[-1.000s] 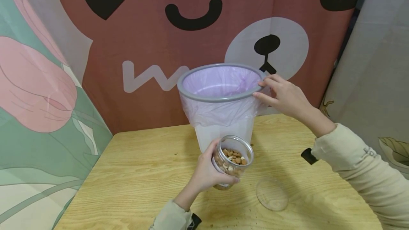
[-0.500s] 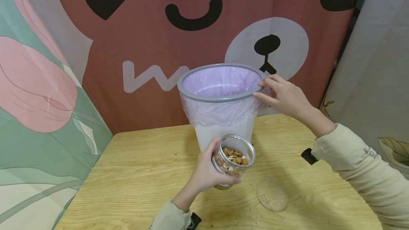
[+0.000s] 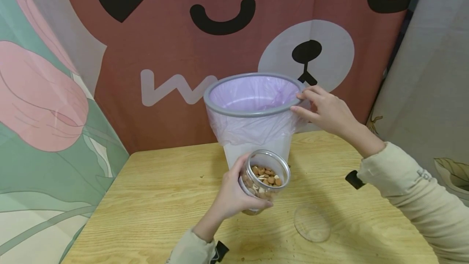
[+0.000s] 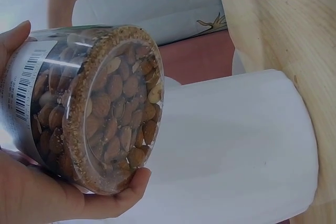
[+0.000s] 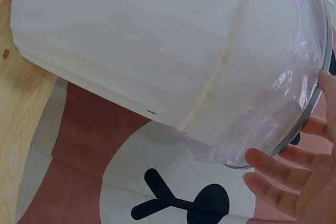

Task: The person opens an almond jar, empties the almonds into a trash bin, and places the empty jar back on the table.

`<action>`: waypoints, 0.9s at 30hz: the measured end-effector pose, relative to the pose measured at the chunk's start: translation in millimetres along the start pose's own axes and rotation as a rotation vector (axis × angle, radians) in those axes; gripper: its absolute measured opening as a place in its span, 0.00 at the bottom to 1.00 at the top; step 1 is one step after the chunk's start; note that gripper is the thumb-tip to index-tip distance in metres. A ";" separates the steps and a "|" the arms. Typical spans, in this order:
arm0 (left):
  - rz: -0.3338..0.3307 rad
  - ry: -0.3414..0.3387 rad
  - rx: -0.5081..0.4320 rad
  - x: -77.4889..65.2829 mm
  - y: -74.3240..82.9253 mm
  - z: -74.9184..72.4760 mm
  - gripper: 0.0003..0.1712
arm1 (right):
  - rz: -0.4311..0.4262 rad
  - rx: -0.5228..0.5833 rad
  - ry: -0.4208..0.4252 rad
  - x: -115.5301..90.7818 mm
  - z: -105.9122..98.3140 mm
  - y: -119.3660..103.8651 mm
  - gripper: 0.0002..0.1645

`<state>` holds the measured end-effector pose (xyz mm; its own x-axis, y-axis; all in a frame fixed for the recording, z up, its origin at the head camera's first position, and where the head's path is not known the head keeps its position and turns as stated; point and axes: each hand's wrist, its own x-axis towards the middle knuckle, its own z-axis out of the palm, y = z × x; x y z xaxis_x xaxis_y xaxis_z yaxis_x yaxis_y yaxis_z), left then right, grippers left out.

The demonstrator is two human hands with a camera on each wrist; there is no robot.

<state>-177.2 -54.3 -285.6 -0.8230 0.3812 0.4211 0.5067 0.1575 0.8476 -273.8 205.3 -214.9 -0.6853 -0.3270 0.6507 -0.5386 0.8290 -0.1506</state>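
Observation:
My left hand (image 3: 234, 192) grips a clear plastic jar (image 3: 264, 180) in front of the bin. The open jar is tilted, its mouth facing up and toward me, with brown nuts (image 3: 267, 175) inside. In the left wrist view, almonds (image 4: 118, 103) and small crumbs show through the jar's base, beside a barcode label (image 4: 23, 85). A white trash bin (image 3: 242, 154) stands behind, with a purple liner bag (image 3: 253, 129) folded over its edge. My right hand (image 3: 326, 109) holds the bin's grey rim (image 3: 253, 114) at the right side, thumb and fingertips on it.
A clear round lid (image 3: 312, 223) lies on the wooden table (image 3: 157, 199), right of the jar. Small crumbs dot the tabletop. Close behind the bin hangs a printed curtain (image 3: 165, 44), with another curtain (image 3: 432, 72) on the right.
The left hand has shifted the jar slightly up and left, showing more of the nuts through its mouth. The right hand and bin stay put.

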 end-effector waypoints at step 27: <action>0.081 0.054 0.037 10.7 -10.5 -20.7 0.52 | 0.002 0.014 0.013 0.5 0.7 0.9 0.19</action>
<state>-196.6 -70.8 -283.4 -0.7912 0.3441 0.5056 0.5804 0.1618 0.7981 -275.0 205.6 -215.3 -0.6801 -0.3194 0.6598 -0.5439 0.8233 -0.1621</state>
